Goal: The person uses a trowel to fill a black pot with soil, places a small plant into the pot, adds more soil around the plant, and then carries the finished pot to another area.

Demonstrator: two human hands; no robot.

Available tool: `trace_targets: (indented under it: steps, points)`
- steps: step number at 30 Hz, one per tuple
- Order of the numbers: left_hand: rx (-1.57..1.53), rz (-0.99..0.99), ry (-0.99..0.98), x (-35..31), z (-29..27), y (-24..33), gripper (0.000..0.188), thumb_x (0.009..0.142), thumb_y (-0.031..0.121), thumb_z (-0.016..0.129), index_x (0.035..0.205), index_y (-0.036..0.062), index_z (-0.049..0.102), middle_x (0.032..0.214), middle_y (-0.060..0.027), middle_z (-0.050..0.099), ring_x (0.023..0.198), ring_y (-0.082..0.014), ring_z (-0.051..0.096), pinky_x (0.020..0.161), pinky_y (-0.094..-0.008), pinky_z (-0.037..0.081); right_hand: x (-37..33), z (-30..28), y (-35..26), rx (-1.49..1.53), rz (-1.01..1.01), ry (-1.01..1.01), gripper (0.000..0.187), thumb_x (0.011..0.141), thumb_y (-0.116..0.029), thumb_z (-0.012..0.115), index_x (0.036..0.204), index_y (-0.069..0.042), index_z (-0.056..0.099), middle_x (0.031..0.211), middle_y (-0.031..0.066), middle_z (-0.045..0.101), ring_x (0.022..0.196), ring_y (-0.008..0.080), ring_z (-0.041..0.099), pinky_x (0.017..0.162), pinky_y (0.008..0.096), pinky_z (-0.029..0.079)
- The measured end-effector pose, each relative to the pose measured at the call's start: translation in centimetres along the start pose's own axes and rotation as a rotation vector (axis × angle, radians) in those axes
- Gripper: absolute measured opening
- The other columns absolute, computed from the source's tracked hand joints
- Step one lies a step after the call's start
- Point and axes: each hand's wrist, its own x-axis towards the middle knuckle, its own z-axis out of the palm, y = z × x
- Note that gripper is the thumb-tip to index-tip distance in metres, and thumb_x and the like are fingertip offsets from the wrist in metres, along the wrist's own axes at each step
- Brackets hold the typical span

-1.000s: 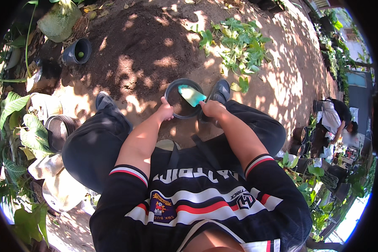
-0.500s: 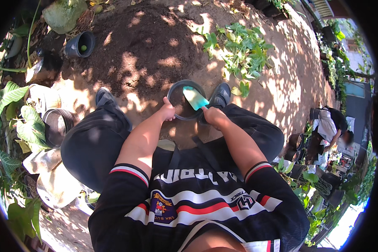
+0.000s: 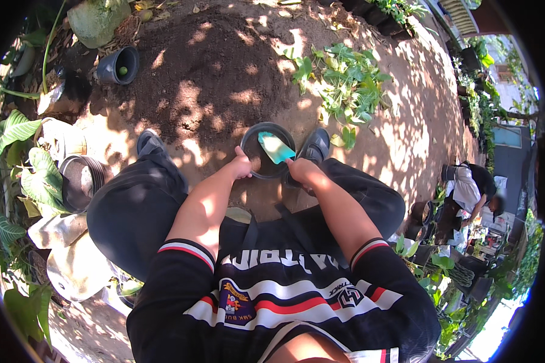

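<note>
Between my feet a round black plant pot [image 3: 267,126] stands on the ground, with dark soil inside. My left hand [image 3: 242,165] grips its left rim, thumb toward the inside. In my right hand [image 3: 304,172] is the handle of a turquoise hand trowel [image 3: 277,149], mostly hidden by the fingers. The trowel's blade points up and left over the pot's opening, and sunlight falls on it. Whether the blade touches the soil I cannot tell.
Dark loose soil [image 3: 206,72] spreads beyond the pot. A tipped black pot [image 3: 109,68] with a green ball-shaped thing lies far left. Cut leafy plants [image 3: 348,85] lie right. Stacked pots [image 3: 82,181] stand left. Another person [image 3: 469,187] bends over at the far right.
The trowel blade has shifted slightly left and down within the pot's opening, with my right hand following. My left hand keeps its grip on the rim. The view has tilted slightly.
</note>
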Motion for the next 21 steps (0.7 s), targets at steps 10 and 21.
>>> trace_targets:
  steps: [10, 21]
  points:
    - [-0.095, 0.095, 0.193, 2.1, 2.6, -0.9, 0.074, 0.085, 0.009, 0.038, 0.131, -0.0043, -0.019, 0.102, -0.0195, 0.057, 0.087, -0.0238, 0.060, 0.070, -0.0317, 0.047, 0.4, 4.8, -0.2, -0.076, -0.284, 0.184, 0.051, 0.093, -0.036, 0.028, 0.093, 0.004, 0.060, 0.090, 0.0186, 0.062, 0.084, 0.0321, 0.060, 0.074, 0.0413, 0.047]
    - [0.129, -0.053, 0.505, -1.5, 2.7, 1.4, 0.063, 0.082, 0.015, 0.045, 0.134, 0.0021, 0.011, 0.107, -0.0214, 0.055, 0.101, -0.0331, 0.054, 0.086, -0.0415, 0.042, 0.6, 3.4, 2.1, -0.050, -0.238, 0.202, 0.051, 0.091, -0.043, 0.031, 0.098, -0.003, 0.062, 0.098, 0.0159, 0.062, 0.096, 0.0312, 0.058, 0.080, 0.0415, 0.046]
